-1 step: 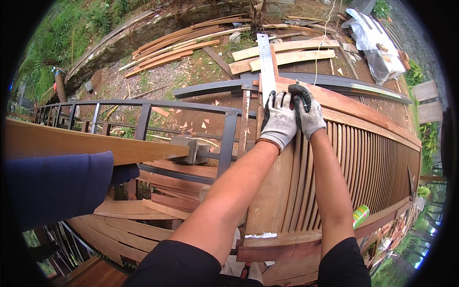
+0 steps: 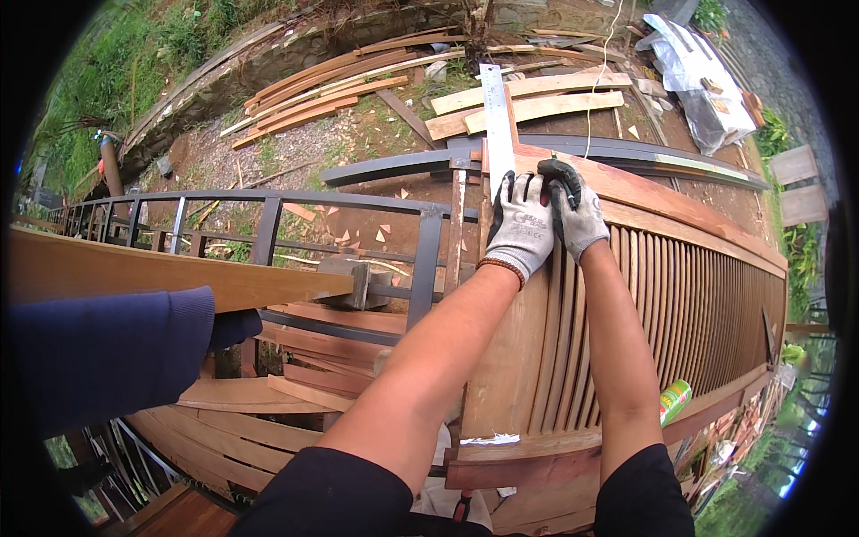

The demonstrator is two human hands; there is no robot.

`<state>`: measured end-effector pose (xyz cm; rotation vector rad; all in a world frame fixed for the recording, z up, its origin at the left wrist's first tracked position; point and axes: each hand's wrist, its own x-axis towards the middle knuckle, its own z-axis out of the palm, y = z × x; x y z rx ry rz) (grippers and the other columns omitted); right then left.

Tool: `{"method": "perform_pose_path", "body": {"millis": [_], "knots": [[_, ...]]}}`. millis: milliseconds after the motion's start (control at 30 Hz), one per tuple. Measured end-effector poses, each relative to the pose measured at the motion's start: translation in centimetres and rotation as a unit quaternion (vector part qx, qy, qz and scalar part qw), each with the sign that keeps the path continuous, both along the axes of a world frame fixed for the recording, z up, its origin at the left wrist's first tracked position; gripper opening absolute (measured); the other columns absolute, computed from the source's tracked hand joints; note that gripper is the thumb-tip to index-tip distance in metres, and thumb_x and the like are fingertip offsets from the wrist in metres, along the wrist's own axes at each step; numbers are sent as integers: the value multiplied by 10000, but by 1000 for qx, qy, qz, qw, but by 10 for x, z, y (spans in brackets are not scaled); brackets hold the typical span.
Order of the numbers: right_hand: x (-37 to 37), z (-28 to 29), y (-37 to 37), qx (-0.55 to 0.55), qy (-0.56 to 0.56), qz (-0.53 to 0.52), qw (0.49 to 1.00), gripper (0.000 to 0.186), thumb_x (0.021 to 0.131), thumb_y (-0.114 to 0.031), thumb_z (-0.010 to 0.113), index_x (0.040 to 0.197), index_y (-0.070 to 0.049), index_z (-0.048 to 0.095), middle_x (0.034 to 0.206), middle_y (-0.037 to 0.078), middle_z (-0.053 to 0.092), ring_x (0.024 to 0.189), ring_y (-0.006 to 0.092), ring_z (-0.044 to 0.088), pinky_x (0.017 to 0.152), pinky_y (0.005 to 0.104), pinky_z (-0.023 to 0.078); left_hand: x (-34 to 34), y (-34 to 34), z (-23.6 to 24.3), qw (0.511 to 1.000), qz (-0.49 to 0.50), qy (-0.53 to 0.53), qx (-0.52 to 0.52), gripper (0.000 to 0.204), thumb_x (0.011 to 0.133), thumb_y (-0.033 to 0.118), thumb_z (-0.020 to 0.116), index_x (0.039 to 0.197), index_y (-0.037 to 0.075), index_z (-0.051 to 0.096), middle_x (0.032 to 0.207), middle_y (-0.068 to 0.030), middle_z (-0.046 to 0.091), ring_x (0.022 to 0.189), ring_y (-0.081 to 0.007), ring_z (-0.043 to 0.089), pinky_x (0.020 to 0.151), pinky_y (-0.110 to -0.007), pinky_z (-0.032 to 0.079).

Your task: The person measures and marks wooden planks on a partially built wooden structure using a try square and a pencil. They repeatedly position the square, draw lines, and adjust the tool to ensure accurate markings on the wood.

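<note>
A louvred wooden panel lies before me, its slats running off to the right. A long metal ruler rests on its far left corner and sticks out past the far edge. My left hand, in a grey glove with black fingertips, presses the ruler's near end against the wood, fingers bent over it. Close beside it, touching or nearly so, my right hand wears a matching glove. Its fingers are closed around a thin pen-like thing, mostly hidden by the glove.
To the left stand a dark metal frame and a wooden board, with a person's blue sleeve beside it. A green can sits at the panel's near edge. Loose planks and a plastic-covered stack lie beyond.
</note>
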<state>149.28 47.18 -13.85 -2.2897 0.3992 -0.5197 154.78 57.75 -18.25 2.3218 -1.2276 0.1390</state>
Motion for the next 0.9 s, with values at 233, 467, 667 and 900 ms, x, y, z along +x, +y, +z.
{"method": "perform_pose_path", "body": {"millis": [233,467,667,900], "knots": [[-46,-34,-25,27,90,-58,994,404,951,-124,575,1349,-60,548,1279,198,629,1181,372,599,1008,417,471,0,15,8,988,-77,86,-102,465,813,183,630,1260,64,581,1322,-159,552,1359,-337,438,1215,-588,173],[-38,-24,48,-156,72,-64,983,550,807,-206,760,1313,-116,563,1224,162,616,1138,383,574,1032,485,424,33,71,3,980,-66,109,-153,468,797,125,623,1264,106,596,1402,-119,537,1408,-318,408,1228,-563,176],[-17,-40,79,-208,43,-154,965,485,774,-217,758,1225,-142,596,1229,137,616,1168,358,549,1008,517,411,23,90,-19,967,75,183,-161,574,881,231,638,1410,55,502,1455,-178,480,1404,-357,395,1195,-563,220],[-11,-45,97,-230,35,-237,943,506,753,-171,762,1225,-138,583,1206,124,605,1163,353,541,1020,515,401,22,90,-19,973,45,195,-114,578,909,267,614,1429,37,510,1492,-194,454,1419,-367,369,1190,-550,217]]}}
